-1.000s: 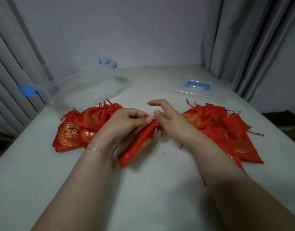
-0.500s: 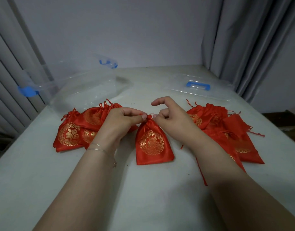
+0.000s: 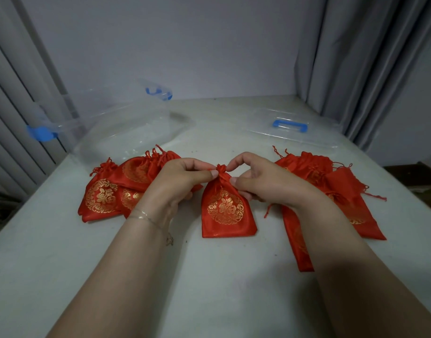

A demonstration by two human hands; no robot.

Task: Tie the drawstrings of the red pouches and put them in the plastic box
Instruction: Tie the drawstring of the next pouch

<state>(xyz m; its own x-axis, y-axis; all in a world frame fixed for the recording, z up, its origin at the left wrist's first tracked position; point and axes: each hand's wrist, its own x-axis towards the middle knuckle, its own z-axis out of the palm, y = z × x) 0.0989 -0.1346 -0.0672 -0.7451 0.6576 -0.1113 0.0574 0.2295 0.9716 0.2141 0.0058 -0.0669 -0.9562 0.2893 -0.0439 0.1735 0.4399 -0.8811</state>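
Pouch (image 3: 226, 211) lies flat on the table (image 3: 209, 289) between the two hands, its long axis running away from the person, gathered neck at the far end; left hand (image 3: 180, 181) pinches the neck from one side and right hand (image 3: 260, 184) pinches it from the other, each likely on a drawstring, too fine to see; both sit equally near; the plastic box (image 3: 117, 128) stands open, far left, so the left hand looks nearer for the drop; more pouches (image 3: 117, 189) wait on either side.
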